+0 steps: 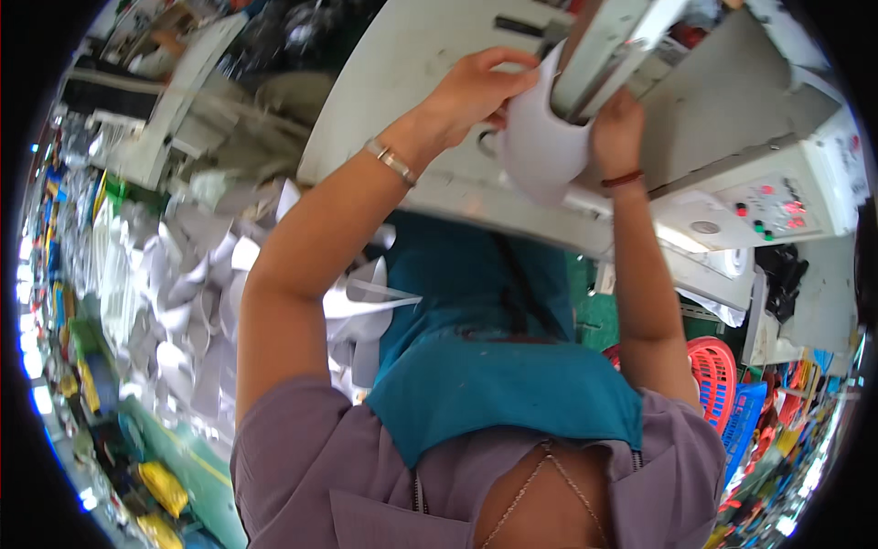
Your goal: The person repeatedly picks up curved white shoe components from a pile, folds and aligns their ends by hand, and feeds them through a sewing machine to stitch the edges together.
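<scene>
- While the head view looks down on the worktop (384,82), a white curved piece (541,160) sits at its front part, its scooped upper rim by the lower end of a metal machine arm (594,69); whether the arm enters the piece or only passes in front cannot be told
- The left hand (485,91) pinches the piece's left rim between thumb and fingers, probably to steady that side by the arm
- The right hand (619,133) is curled along the piece's right side, its fingertips hidden, so its grip cannot be told; set opposite the left, it likely keeps the piece from turning
- The rounded end points toward the teal apron (503,393), perhaps so that the scooped rim faces the arm
- A broad stretch of worktop spreads left of the left hand, giving that side more room, while the right hand works in a narrower gap between the arm and a grey machine housing (732,101) with a control panel (764,210)
- Below the worktop's curved left edge lies a heap of white and grey pieces (197,311); a red basket (713,375) stands near the right forearm
</scene>
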`<move>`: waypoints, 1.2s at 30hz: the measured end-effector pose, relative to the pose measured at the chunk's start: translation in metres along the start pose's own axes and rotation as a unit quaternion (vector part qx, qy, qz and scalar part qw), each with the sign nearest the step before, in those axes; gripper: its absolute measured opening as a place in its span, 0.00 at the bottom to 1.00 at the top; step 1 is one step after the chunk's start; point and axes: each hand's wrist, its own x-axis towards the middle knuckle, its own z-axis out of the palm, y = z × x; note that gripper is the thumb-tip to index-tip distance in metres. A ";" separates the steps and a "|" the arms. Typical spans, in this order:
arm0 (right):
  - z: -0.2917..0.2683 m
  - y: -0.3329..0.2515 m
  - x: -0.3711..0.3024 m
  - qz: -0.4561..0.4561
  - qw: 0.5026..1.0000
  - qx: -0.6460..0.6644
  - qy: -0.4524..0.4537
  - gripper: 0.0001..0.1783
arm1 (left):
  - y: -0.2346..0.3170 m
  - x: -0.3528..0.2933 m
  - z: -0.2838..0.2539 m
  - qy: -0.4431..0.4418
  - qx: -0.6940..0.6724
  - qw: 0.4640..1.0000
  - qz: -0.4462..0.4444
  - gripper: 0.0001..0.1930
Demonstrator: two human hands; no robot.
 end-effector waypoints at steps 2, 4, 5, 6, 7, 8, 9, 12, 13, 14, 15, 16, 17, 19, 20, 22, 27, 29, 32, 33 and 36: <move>-0.006 0.006 -0.001 0.024 0.999 -0.043 -0.023 0.17 | -0.006 -0.009 0.001 0.021 0.030 0.999 0.002 0.16; -0.014 0.004 -0.008 0.007 0.998 -0.035 -0.055 0.13 | -0.013 -0.023 -0.012 0.043 0.067 0.997 0.018 0.15; -0.015 -0.005 -0.018 -0.030 0.999 -0.040 -0.013 0.10 | -0.017 -0.037 -0.024 0.007 0.180 0.982 0.057 0.15; -0.019 -0.019 -0.033 -0.064 0.996 -0.047 0.031 0.07 | -0.019 -0.054 -0.035 -0.033 0.288 0.953 0.092 0.14; -0.022 -0.024 -0.052 -0.099 0.993 0.024 0.063 0.07 | -0.019 -0.071 -0.046 -0.064 0.342 0.932 0.101 0.13; -0.023 -0.031 -0.071 -0.132 0.982 0.098 0.097 0.08 | -0.022 -0.091 -0.061 -0.082 0.397 0.908 0.105 0.13; -0.022 -0.052 -0.094 -0.158 0.970 0.183 0.028 0.08 | -0.028 -0.113 -0.075 -0.102 0.449 0.881 0.108 0.12; 0.004 -0.104 -0.143 -0.255 0.887 0.195 -0.331 0.13 | -0.050 -0.170 -0.092 -0.077 0.449 0.890 -0.001 0.12; 0.022 -0.117 -0.157 -0.223 0.884 0.222 -0.345 0.15 | -0.059 -0.182 -0.090 -0.046 0.413 0.907 -0.062 0.13; 0.038 -0.115 -0.172 -0.189 0.882 0.245 -0.356 0.16 | -0.071 -0.189 -0.089 -0.019 0.374 0.919 -0.119 0.13; 0.052 -0.102 -0.186 -0.189 0.882 0.247 -0.355 0.16 | -0.083 -0.195 -0.090 -0.019 0.376 0.919 -0.120 0.13; 0.069 -0.086 -0.201 -0.256 0.860 0.157 -0.413 0.13 | -0.098 -0.199 -0.091 -0.008 0.391 0.910 -0.134 0.13; 0.079 -0.078 -0.214 -0.319 0.823 0.066 -0.465 0.10 | -0.112 -0.207 -0.094 0.004 0.406 0.902 -0.150 0.13; 0.082 -0.070 -0.228 -0.325 0.799 0.101 -0.495 0.08 | -0.132 -0.224 -0.099 0.002 0.539 0.835 -0.110 0.13; 0.082 -0.066 -0.231 -0.328 0.775 0.130 -0.525 0.07 | -0.141 -0.227 -0.103 -0.004 0.659 0.750 -0.065 0.14; 0.066 -0.086 -0.211 -0.352 0.773 0.172 -0.498 0.04 | -0.150 -0.234 -0.112 0.010 0.603 0.796 -0.057 0.14; 0.030 -0.103 -0.186 -0.396 0.765 0.140 -0.489 0.06 | -0.139 -0.221 -0.104 0.029 0.323 0.912 -0.252 0.10; 0.022 -0.102 -0.181 -0.397 0.755 0.135 -0.504 0.05 | -0.153 -0.219 -0.111 0.045 0.393 0.898 -0.194 0.10; -0.008 -0.110 -0.154 -0.365 0.759 0.176 -0.509 0.04 | -0.173 -0.243 -0.137 0.071 0.542 0.825 -0.140 0.12; -0.018 -0.110 -0.144 -0.327 0.778 0.208 -0.494 0.04 | -0.175 -0.248 -0.144 0.069 0.620 0.770 -0.135 0.13; -0.024 -0.092 -0.128 -0.264 0.843 0.210 -0.419 0.07 | -0.152 -0.230 -0.123 0.090 0.519 0.844 -0.098 0.13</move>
